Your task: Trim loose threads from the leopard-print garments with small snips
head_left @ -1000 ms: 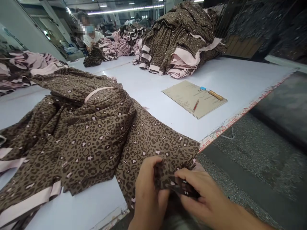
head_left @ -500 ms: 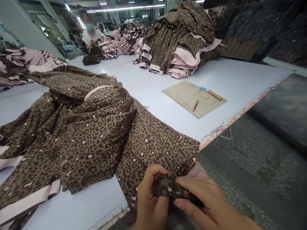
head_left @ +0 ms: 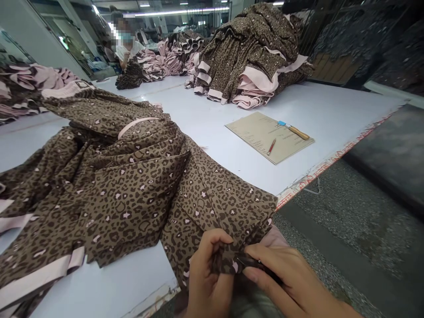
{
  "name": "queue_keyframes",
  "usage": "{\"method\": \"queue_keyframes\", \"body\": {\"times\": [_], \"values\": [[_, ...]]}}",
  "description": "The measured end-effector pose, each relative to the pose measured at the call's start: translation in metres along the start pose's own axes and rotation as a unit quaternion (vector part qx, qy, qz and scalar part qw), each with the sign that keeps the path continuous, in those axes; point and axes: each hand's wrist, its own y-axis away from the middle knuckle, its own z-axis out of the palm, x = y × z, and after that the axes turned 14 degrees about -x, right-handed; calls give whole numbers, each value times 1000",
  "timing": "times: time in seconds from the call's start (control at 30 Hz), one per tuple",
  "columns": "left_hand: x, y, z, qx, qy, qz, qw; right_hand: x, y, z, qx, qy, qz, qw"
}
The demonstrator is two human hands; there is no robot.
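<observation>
A leopard-print garment [head_left: 132, 198] in brown with small pink marks spreads over the near part of the table and hangs past its edge. My left hand [head_left: 210, 274] is closed on a folded bit of this cloth, pinched between thumb and bent fingers. Facing it from the right, my right hand [head_left: 285, 274] grips a pair of dark thread snips [head_left: 253, 261]. Their tips point left and meet the cloth beside my left fingertips. Most of the snips' body is hidden inside my right palm.
On the white table [head_left: 208, 128] lies a brown card [head_left: 255, 134] with a red pen [head_left: 271, 146] and a wooden-handled tool [head_left: 298, 132]. Behind stands a tall garment pile [head_left: 251, 48]. Farther back, a masked person [head_left: 127, 46] is beside pink and brown bundles [head_left: 165, 57].
The blades of the snips looked apart on the cloth before and now appear closer together. Both hands stay in nearly the same place, and the view has shifted slightly.
</observation>
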Motion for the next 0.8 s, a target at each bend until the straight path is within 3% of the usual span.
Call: {"method": "queue_keyframes", "body": {"times": [0.2, 0.4, 0.6, 0.8], "values": [[2, 0, 0, -1, 36, -33, 999, 2, 4, 2, 9, -11, 4, 1000], [2, 0, -1, -14, 20, -34, 999, 2, -1, 2, -65, -23, 6, 998], [3, 1, -2, -14, 19, -40, 999, -1, -1, -2, -29, -9, 5, 1000], [4, 2, -1, -4, -21, -36, 999, -2, -1, -2, -34, -18, -5, 999]]}}
